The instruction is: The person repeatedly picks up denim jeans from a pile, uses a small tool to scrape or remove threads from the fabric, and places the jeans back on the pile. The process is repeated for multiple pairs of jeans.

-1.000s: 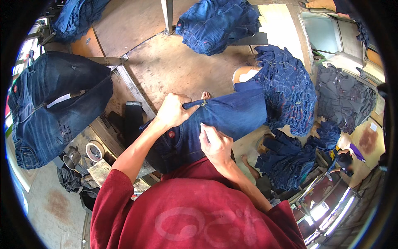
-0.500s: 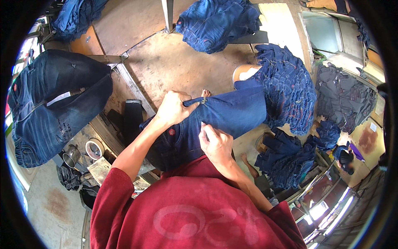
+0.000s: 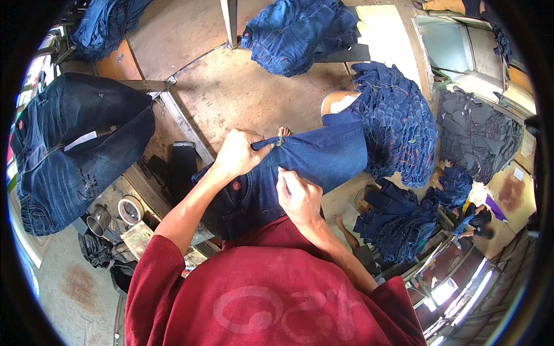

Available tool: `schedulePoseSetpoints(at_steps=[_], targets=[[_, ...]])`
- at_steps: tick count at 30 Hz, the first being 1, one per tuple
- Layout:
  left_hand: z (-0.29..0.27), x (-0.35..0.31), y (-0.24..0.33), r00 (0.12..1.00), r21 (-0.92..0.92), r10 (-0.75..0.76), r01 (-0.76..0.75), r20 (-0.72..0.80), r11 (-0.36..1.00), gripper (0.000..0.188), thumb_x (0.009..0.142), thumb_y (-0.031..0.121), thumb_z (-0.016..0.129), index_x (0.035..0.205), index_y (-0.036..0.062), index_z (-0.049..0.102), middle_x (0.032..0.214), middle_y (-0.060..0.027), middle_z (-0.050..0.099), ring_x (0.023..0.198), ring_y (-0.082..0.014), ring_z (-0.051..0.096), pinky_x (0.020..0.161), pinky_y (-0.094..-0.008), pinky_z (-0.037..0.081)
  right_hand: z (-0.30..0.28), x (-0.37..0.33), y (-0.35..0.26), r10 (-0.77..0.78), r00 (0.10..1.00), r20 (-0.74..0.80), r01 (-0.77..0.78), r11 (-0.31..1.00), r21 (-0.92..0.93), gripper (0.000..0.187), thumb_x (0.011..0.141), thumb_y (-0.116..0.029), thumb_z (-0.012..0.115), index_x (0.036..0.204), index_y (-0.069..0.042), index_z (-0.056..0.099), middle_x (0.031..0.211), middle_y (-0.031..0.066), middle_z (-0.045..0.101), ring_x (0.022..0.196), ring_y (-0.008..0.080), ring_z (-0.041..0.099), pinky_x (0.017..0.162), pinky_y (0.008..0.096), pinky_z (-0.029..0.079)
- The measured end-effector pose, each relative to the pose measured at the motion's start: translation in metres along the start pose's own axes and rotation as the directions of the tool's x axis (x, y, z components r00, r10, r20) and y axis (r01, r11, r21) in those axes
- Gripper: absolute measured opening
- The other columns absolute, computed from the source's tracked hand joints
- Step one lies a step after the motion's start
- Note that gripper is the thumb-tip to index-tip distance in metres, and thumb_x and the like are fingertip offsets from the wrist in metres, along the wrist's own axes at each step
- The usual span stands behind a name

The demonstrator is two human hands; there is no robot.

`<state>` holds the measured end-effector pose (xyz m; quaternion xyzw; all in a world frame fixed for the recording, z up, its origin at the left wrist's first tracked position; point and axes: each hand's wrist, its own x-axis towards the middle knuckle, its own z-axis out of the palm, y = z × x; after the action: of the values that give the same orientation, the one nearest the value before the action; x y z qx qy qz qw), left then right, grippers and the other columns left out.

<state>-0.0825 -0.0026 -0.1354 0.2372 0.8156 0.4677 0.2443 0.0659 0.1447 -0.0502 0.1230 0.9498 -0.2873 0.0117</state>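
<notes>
One hand (image 3: 238,153) at denim (image 3: 326,154) edge

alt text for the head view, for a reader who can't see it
A person in a red shirt holds blue jeans, left hand pinching the edge beside a knot of thread, right hand bunched over the fabric. Dark jeans lie at left, a blue denim pile at right.

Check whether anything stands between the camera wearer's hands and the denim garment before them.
Nothing visible does: the left hand grips the denim garment directly; the right hand is over it, contact unclear.
</notes>
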Motion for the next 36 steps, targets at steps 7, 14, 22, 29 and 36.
schedulePoseSetpoints(at_steps=[7, 14, 22, 29, 36], targets=[[0.001, 0.000, 0.001, 1.000, -0.019, -0.020, 0.019, -0.008, 1.000, 0.018, 0.084, 0.018, 0.088, 0.083, 0.0018, 0.081, 0.072, -0.0210, 0.071, 0.066, -0.0379, 0.074, 0.064, -0.0440, 0.059, 0.001, -0.001, 0.000, -0.011, 0.999, -0.042, 0.012, 0.999, 0.042, 0.009, 0.094, -0.005, 0.077, 0.092, -0.008, 0.069, 0.065, 0.0107, 0.067, 0.054, 0.0273, 0.068, 0.049, 0.0396, 0.052], [-0.005, 0.002, 0.008, 0.981, 0.067, -0.146, 0.138, 0.124, 0.988, 0.022, 0.088, 0.017, 0.086, 0.099, -0.0028, 0.082, 0.097, -0.0208, 0.081, 0.088, -0.0344, 0.081, 0.080, -0.0383, 0.064, 0.001, -0.002, -0.001, -0.008, 1.000, -0.012, 0.008, 1.000, 0.004, 0.010, 0.095, -0.005, 0.077, 0.090, -0.008, 0.068, 0.064, 0.0108, 0.066, 0.053, 0.0287, 0.068, 0.049, 0.0406, 0.052], [-0.001, -0.002, 0.002, 0.985, 0.088, -0.134, 0.124, 0.110, 0.988, 0.025, 0.089, 0.021, 0.086, 0.102, -0.0010, 0.084, 0.095, -0.0211, 0.080, 0.082, -0.0339, 0.080, 0.075, -0.0381, 0.063, -0.001, 0.002, 0.000, -0.058, 0.998, -0.027, 0.057, 0.997, -0.052, 0.012, 0.095, -0.008, 0.077, 0.088, -0.008, 0.067, 0.066, 0.0118, 0.069, 0.055, 0.0306, 0.070, 0.051, 0.0420, 0.054], [-0.022, 0.003, 0.028, 0.974, 0.121, -0.172, 0.155, 0.146, 0.980, 0.029, 0.087, 0.026, 0.090, 0.099, 0.0011, 0.082, 0.085, -0.0172, 0.076, 0.075, -0.0346, 0.074, 0.073, -0.0433, 0.058, -0.050, -0.020, 0.064, 0.374, 0.927, -0.005, -0.318, 0.796, 0.515, 0.024, 0.112, -0.014, 0.062, 0.131, 0.001, 0.065, 0.097, 0.0112, 0.080, 0.084, 0.0157, 0.077, 0.075, 0.0348, 0.063], [-0.008, -0.029, 0.097, 0.967, 0.320, 0.243, -0.207, -0.079, 0.925, 0.053, 0.079, 0.022, 0.092, 0.125, 0.0083, 0.071, 0.114, -0.0141, 0.068, 0.113, -0.0368, 0.065, 0.100, -0.0484, 0.052, -0.076, -0.019, 0.246, 0.837, 0.258, 0.483, -0.686, -0.194, 0.702, 0.081, 0.104, -0.081, 0.043, 0.134, -0.007, 0.059, 0.130, 0.0185, 0.069, 0.112, 0.0276, 0.068, 0.099, 0.0530, 0.055]])
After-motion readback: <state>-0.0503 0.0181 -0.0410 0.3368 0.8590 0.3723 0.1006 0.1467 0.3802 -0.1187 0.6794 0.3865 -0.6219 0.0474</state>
